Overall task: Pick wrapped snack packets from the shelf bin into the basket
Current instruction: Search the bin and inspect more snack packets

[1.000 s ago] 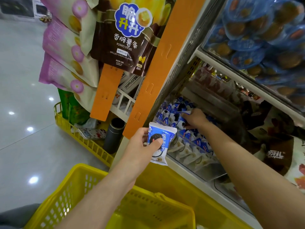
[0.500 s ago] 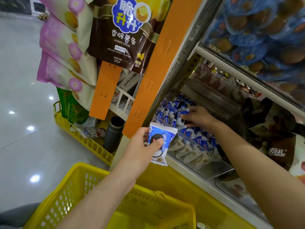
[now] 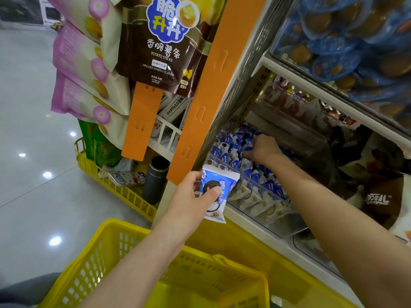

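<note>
Blue and white, one packet sits in the left hand, with the thumb pressed on its front and the fingers curled behind. It is held just beside the clear bin. The right hand is in the bin, fingers bent down onto the packets. I cannot tell if it grips one. The pile has too many to count. One yellow basket is below the arms.
</note>
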Demonstrator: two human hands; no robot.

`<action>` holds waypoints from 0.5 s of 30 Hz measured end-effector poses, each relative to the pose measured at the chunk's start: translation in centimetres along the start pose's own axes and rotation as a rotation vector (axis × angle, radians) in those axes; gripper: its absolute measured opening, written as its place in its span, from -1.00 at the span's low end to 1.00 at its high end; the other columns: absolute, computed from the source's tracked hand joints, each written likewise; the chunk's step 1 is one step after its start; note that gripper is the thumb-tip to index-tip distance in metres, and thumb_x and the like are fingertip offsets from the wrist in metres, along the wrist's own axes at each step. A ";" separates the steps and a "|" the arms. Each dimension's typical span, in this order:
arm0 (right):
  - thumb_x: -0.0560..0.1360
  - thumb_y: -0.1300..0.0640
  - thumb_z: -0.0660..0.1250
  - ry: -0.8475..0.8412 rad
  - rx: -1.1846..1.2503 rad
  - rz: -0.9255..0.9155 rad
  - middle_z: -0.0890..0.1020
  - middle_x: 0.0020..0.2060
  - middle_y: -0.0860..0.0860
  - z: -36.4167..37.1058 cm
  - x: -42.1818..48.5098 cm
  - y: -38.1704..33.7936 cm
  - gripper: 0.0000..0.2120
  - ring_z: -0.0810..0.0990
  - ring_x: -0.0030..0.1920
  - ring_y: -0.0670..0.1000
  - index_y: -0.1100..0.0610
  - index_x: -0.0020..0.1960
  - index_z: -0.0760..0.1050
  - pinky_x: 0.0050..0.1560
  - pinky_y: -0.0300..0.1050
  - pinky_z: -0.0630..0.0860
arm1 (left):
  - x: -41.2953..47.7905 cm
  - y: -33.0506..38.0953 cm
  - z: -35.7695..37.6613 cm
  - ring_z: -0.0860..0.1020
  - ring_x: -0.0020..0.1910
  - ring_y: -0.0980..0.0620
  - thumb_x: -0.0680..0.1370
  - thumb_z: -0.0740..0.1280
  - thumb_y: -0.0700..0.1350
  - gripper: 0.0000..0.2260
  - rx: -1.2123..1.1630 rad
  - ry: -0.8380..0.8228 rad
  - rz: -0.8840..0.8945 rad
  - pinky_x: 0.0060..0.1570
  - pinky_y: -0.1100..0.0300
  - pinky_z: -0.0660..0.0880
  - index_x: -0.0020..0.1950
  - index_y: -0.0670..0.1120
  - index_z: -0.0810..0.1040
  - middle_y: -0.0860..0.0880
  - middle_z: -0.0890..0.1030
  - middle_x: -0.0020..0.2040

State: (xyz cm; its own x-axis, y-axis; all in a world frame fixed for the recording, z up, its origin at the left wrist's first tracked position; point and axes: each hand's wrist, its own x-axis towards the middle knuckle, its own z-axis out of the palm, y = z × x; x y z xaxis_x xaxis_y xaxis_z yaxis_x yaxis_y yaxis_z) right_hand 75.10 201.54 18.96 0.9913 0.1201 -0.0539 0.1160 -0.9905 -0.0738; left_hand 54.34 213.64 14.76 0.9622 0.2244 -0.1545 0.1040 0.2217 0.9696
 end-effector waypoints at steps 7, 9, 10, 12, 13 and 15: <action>0.50 0.18 0.33 -0.290 0.664 0.026 0.52 0.19 0.17 -0.3 -0.6 1.5 -0.59 0.57 -0.07 0.01 0.25 0.32 0.37 -0.05 -0.20 0.55 | -0.1 0.1 -0.1 0.60 -0.04 0.10 0.53 0.30 -0.14 -0.76 -0.020 0.007 0.008 -0.34 0.47 0.49 0.19 -0.02 0.41 -0.05 0.58 0.09; 0.48 0.24 0.35 -0.292 0.702 0.020 0.45 0.30 0.15 0.0 -0.7 2.5 -0.46 0.55 -0.04 -0.05 0.21 0.41 0.27 -0.23 -0.33 0.54 | 0.0 0.0 -0.2 0.59 -0.03 0.10 0.53 0.30 -0.13 -0.75 -0.017 0.007 0.012 -0.35 0.47 0.48 0.20 -0.02 0.40 -0.05 0.57 0.10; 0.47 0.25 0.36 -0.275 0.680 0.003 0.46 0.30 0.15 0.2 -0.8 2.6 -0.46 0.53 -0.03 -0.06 0.20 0.41 0.28 -0.31 -0.36 0.52 | 0.0 0.0 -0.1 0.59 -0.03 0.09 0.53 0.30 -0.12 -0.74 -0.015 0.004 0.010 -0.36 0.48 0.48 0.21 -0.02 0.40 -0.04 0.57 0.10; 0.45 0.27 0.38 -0.219 0.676 -0.011 0.48 0.28 0.18 0.5 -0.8 2.2 -0.47 0.54 0.00 -0.02 0.23 0.38 0.32 -0.36 -0.35 0.51 | 0.0 -0.1 -0.1 0.59 -0.02 0.10 0.54 0.30 -0.12 -0.73 -0.014 0.000 0.006 -0.37 0.49 0.47 0.23 -0.03 0.40 -0.04 0.57 0.11; 0.45 0.29 0.38 -0.194 0.680 -0.006 0.47 0.27 0.20 0.6 -0.8 1.9 -0.49 0.55 0.05 0.03 0.25 0.36 0.33 -0.30 -0.30 0.53 | 0.0 -0.1 0.0 0.59 -0.02 0.10 0.54 0.30 -0.12 -0.73 -0.010 0.000 0.004 -0.37 0.49 0.46 0.23 -0.04 0.40 -0.05 0.57 0.11; 0.44 0.33 0.37 -0.158 0.700 0.018 0.46 0.28 0.23 0.7 -0.7 1.4 -0.52 0.54 0.15 0.14 0.30 0.33 0.35 -0.11 -0.16 0.57 | -0.1 -0.2 0.0 0.59 -0.02 0.11 0.54 0.29 -0.13 -0.73 0.003 0.004 0.005 -0.37 0.49 0.47 0.23 -0.04 0.39 -0.05 0.58 0.11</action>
State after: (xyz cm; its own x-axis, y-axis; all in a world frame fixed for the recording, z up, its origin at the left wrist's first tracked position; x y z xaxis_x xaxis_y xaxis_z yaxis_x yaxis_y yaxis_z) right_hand 74.55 200.14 18.19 0.9657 0.1645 -0.2008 -0.0203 -0.7234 -0.6901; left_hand 54.25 213.60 14.56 0.9618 0.2292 -0.1500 0.0995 0.2180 0.9709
